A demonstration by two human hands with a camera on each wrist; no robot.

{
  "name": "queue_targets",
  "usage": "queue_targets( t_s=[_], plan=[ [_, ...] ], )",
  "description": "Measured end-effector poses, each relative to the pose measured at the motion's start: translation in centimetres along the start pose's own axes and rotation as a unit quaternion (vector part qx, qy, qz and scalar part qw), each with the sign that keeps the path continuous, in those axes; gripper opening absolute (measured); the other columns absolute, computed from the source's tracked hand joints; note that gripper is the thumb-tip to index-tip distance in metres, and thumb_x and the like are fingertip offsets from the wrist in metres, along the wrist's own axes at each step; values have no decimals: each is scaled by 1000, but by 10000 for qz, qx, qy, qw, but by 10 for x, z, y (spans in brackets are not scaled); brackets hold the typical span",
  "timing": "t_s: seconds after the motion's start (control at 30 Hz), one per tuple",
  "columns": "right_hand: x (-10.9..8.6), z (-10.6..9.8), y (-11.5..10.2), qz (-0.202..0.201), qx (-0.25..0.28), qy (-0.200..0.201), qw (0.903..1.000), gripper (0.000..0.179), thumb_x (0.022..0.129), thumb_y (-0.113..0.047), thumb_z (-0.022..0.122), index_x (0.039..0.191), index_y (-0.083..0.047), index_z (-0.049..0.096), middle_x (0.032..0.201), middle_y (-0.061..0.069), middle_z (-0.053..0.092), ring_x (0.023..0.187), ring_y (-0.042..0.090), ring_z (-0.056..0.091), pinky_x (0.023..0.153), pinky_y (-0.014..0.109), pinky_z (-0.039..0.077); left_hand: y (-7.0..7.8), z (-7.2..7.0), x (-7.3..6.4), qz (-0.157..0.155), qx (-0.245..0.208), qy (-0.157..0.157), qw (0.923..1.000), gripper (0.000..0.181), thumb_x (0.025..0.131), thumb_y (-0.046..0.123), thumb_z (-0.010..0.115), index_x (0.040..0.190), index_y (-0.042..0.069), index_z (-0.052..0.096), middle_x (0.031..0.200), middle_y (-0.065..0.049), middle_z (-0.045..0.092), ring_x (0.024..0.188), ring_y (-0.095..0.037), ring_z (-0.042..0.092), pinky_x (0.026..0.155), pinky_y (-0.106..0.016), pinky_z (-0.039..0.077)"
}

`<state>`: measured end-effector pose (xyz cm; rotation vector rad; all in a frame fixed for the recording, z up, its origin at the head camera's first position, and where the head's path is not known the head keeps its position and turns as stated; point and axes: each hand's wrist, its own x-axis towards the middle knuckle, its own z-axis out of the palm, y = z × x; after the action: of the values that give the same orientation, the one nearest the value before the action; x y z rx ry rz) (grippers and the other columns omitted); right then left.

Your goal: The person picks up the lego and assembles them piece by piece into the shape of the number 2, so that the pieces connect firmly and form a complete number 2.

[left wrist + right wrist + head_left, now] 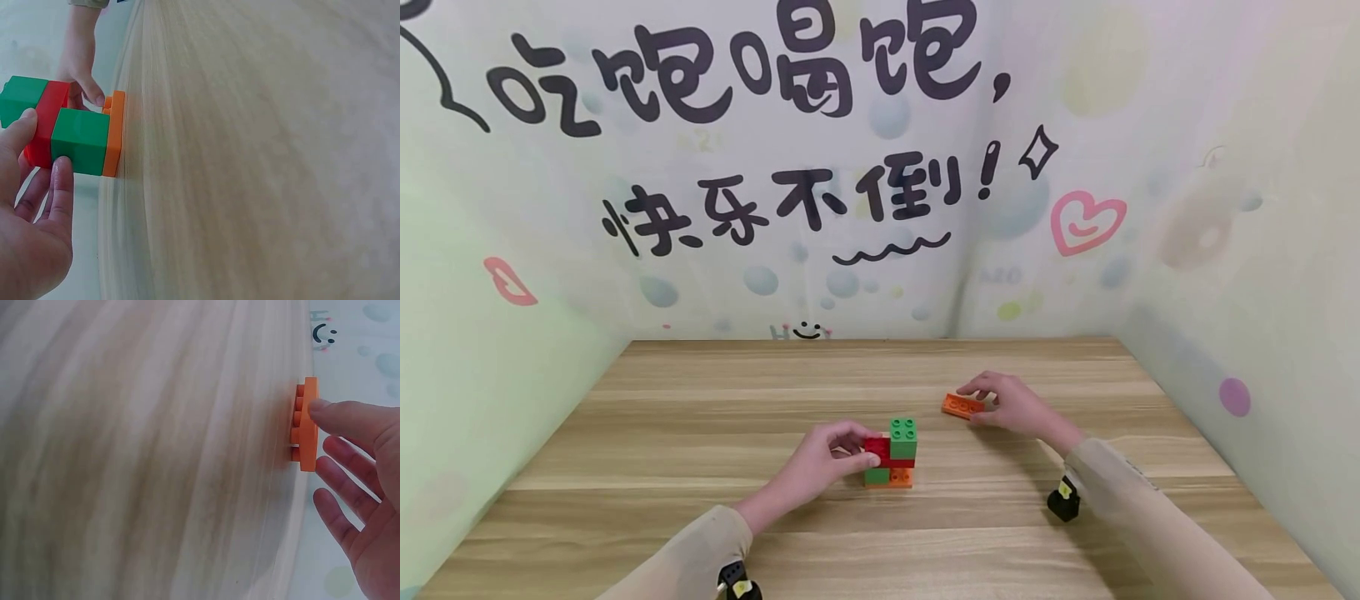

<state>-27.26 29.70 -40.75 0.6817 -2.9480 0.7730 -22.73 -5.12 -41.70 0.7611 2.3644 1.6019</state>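
Observation:
My left hand [837,450] grips the red brick [49,122] in the middle of a small stack of toy building bricks, thumb on one side and fingers on the other. A green brick [903,439] tops the stack. Another green brick [81,139] sits under the red one, on an orange base brick [114,134] at the table surface. Farther back and to the right, my right hand [1011,406] holds a loose orange brick [961,406] by its right end between thumb and fingers. That brick is upside down, its studs [296,417] facing the table.
The wood-grain table [715,417] ends at a printed back wall [850,292], with pale walls at both sides. A small black device [1063,500] is on the right wrist, and another black device [740,581] on the left.

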Motion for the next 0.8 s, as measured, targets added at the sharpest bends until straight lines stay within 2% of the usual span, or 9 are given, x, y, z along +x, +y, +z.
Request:
queue_targets(
  t_s=[0.3, 0.6, 0.8],
  plan=[
    [1, 6, 6, -156, -212, -11, 9997, 42, 81, -11, 81, 121, -11, 69, 108, 2, 69, 92, 13, 61, 78, 31, 53, 1, 0, 0, -7, -16, -7, 10000, 27, 86, 24, 77, 111, 17, 72, 105, -5, 72, 88, -11, 63, 76, -20, 55],
    [-1, 1, 2, -264, -206, -106, 9994, 38, 84, -7, 77, 121, -10, 69, 111, 4, 70, 95, 17, 63, 81, 34, 54, 1, 0, 0, -45, 7, 4, 10000, 27, 86, 24, 78, 111, 17, 72, 105, -4, 72, 88, -12, 63, 76, -20, 55],
    [0, -2, 1, -176, -107, -197, 9996, 33, 89, -6, 70, 121, -11, 70, 116, 6, 73, 100, 19, 66, 86, 40, 55, 2, 1, 0, -29, -10, -6, 10000, 27, 85, 24, 78, 111, 16, 72, 104, -5, 72, 87, -11, 63, 75, -20, 55]
  ],
)
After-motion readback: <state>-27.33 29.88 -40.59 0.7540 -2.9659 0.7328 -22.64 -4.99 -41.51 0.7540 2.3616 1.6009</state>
